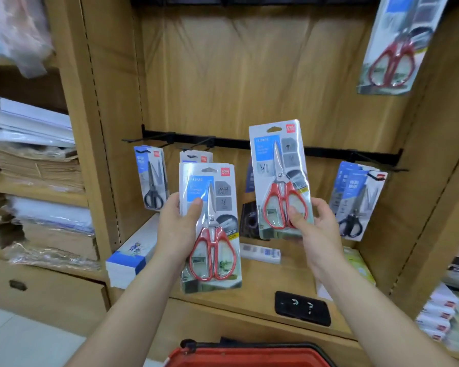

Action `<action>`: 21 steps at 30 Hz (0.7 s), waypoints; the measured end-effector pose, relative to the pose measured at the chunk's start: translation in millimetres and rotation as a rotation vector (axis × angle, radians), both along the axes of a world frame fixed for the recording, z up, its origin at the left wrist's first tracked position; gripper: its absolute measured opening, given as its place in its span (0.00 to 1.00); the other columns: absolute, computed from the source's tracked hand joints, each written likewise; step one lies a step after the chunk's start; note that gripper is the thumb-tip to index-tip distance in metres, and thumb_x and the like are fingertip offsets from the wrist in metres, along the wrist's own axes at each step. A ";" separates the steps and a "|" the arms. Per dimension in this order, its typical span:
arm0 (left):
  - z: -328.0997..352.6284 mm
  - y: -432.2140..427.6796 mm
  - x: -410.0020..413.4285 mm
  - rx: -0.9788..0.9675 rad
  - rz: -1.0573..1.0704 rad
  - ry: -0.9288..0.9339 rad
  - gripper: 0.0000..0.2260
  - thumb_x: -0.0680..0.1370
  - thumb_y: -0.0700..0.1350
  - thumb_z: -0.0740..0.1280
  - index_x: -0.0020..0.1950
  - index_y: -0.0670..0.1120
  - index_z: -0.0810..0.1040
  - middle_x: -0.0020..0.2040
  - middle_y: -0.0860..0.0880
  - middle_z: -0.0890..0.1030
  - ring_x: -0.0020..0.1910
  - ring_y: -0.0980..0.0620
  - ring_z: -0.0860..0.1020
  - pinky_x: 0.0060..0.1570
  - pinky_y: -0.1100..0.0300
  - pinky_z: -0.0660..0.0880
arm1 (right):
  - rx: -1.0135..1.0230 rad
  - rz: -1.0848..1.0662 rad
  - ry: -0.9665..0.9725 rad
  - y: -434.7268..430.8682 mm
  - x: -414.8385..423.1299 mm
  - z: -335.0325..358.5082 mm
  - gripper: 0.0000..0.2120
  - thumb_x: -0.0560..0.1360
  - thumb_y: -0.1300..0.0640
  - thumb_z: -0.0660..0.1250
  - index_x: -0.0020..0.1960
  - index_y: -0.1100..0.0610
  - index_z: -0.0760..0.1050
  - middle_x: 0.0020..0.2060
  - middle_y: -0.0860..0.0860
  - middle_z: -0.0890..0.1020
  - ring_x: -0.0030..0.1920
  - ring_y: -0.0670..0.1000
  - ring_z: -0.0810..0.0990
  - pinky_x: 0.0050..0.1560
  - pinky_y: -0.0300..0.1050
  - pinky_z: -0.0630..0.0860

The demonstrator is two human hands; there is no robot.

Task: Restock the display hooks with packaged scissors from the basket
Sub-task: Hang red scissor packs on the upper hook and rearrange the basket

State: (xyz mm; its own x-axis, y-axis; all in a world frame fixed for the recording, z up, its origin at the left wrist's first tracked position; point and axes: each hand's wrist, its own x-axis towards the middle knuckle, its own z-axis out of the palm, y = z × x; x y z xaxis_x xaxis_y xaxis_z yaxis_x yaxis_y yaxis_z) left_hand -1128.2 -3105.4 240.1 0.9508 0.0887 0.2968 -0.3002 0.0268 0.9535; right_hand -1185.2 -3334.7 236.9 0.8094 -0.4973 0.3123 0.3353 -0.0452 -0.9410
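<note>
Head view: your right hand (318,229) pinches scissors pack (281,178) upright, hang-hole up, level with hook rail (329,152), nearer it; your left hand (175,226) grips second pack (210,229) lower; basket (249,356) below.

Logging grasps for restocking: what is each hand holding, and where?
Left hand grips one red scissors pack by its left edge; right hand grips the higher pack at its lower right.

Red-handled scissors (212,256) (blue-labelled packs), red basket (249,357), black rail (326,151)
</note>
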 end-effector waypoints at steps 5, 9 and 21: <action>48.0 -48.7 3.3 0.009 -0.020 -0.099 0.06 0.85 0.46 0.65 0.60 0.48 0.79 0.51 0.53 0.85 0.48 0.56 0.84 0.41 0.62 0.77 | 0.016 -0.103 -0.113 -59.2 -6.0 60.8 0.10 0.77 0.57 0.74 0.55 0.51 0.75 0.51 0.52 0.87 0.50 0.54 0.88 0.48 0.52 0.84; 97.7 -92.2 3.1 -0.030 -0.091 -0.133 0.08 0.84 0.48 0.66 0.62 0.48 0.78 0.54 0.49 0.85 0.50 0.48 0.85 0.49 0.48 0.83 | -0.008 -0.190 -0.186 -108.3 -5.8 122.7 0.09 0.79 0.55 0.73 0.56 0.52 0.75 0.50 0.52 0.87 0.48 0.55 0.88 0.44 0.54 0.85; 189.5 -164.6 2.9 -0.059 -0.201 -0.287 0.02 0.85 0.47 0.65 0.56 0.50 0.76 0.50 0.50 0.85 0.39 0.57 0.85 0.32 0.63 0.79 | -0.022 -0.232 -0.335 -169.8 0.3 227.7 0.14 0.80 0.53 0.72 0.63 0.53 0.74 0.53 0.50 0.86 0.45 0.47 0.88 0.37 0.42 0.83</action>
State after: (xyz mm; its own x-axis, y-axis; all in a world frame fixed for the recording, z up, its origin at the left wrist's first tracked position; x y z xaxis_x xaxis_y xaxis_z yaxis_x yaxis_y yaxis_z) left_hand -1125.2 -3270.0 429.6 0.8299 -0.0664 0.5540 -0.5384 0.1650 0.8263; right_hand -1184.9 -3504.5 464.6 0.5281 -0.6452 0.5521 0.6015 -0.1746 -0.7796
